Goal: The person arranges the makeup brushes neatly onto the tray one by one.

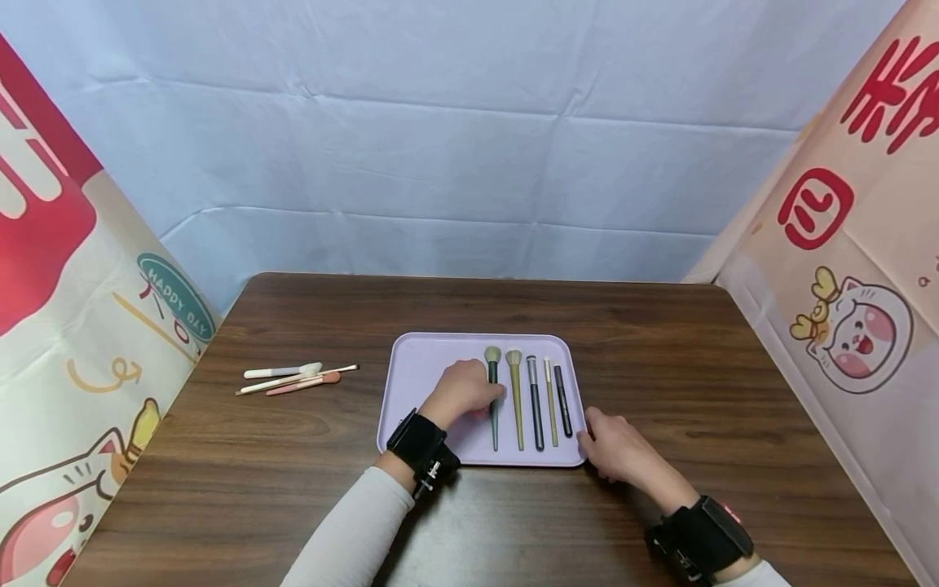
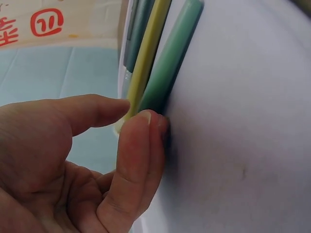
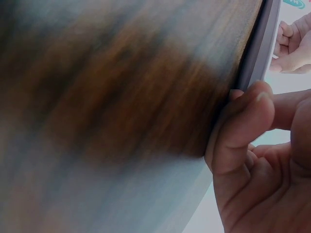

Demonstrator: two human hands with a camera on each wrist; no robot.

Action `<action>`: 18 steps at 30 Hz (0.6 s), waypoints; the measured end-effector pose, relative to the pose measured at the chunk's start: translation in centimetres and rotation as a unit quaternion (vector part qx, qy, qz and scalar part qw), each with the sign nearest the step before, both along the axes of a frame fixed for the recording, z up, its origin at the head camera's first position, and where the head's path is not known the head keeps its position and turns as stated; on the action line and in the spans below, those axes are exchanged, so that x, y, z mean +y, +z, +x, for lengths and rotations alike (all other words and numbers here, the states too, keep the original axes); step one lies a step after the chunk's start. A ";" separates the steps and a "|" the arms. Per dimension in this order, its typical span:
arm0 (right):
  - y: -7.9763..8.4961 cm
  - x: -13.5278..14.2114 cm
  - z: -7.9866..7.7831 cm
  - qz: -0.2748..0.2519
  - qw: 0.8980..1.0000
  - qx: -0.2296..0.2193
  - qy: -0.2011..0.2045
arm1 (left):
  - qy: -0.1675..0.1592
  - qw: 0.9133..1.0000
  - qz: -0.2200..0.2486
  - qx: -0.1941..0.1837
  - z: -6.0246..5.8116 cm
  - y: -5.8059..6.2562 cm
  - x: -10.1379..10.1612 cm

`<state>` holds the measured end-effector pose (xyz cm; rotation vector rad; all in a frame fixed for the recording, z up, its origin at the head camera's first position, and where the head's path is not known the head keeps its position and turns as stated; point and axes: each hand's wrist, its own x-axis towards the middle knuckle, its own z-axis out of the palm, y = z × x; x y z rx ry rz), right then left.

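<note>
A lilac tray [image 1: 433,350] lies on the table with several makeup brushes set side by side. My left hand [image 1: 464,390] is over the dark green brush [image 1: 494,416], its fingertips right at the handle. In the left wrist view a small gap shows between the thumb and the green handle [image 2: 172,58]; the bristle end is hidden behind the fingers. To its right lie an olive brush [image 1: 517,399], a dark silver-necked brush [image 1: 535,399], a thin yellowish brush [image 1: 550,403] and a short black one [image 1: 562,401]. My right hand [image 1: 619,447] grips the tray's near right corner.
Left of the tray, several white and pink brushes [image 1: 293,379] lie loosely crossed on the brown wooden table [image 1: 308,326]. A pale blue cloth [image 1: 440,163] hangs behind the table, and printed cloths [image 1: 814,326] stand at both sides.
</note>
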<state>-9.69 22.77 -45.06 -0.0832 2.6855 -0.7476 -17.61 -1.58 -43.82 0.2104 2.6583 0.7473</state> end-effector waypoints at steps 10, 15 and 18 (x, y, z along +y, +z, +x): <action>0.1 -0.1 0.0 0.001 1.000 -0.003 0.000 | 0.000 0.998 -0.037 0.042 0.0 1.2 -1.1; 0.1 -0.1 0.0 0.002 1.000 -0.005 0.000 | 0.005 0.997 -0.061 0.056 0.1 1.9 -1.9; 0.1 -0.1 0.0 0.003 1.000 -0.008 -0.001 | 0.010 0.995 -0.072 0.064 0.0 2.0 -2.4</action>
